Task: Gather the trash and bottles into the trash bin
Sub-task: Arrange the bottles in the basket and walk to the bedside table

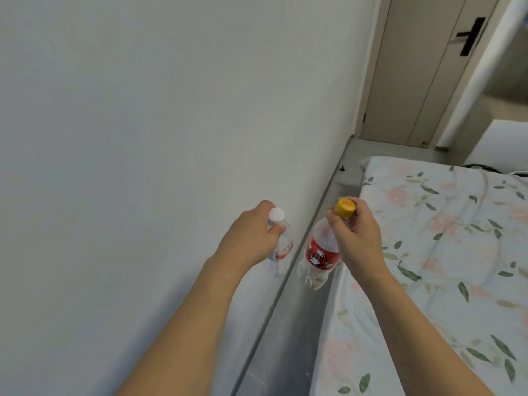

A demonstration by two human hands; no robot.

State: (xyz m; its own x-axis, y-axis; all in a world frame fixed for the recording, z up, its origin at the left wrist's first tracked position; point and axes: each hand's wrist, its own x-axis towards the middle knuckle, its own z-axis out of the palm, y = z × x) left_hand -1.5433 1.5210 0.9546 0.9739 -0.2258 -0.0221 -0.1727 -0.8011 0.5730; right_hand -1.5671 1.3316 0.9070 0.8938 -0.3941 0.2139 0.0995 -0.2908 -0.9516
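Pretty tight spot here: there's just a narrow grey strip of floor [297, 332] squeezed between the plain white wall [143, 110] on the left and the edge of the floral-sheeted mattress [443, 252] on the right. That gap runs up to the beige door with a black handle [423, 70] at the far end. Above the mattress it's open.

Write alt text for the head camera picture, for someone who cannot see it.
A person holds two clear plastic bottles by their necks: the left hand grips a small white-capped bottle, the right hand a larger yellow-capped bottle with a red label. They hang over the gap between a white wall and a bed with a floral sheet; a closed door stands beyond.
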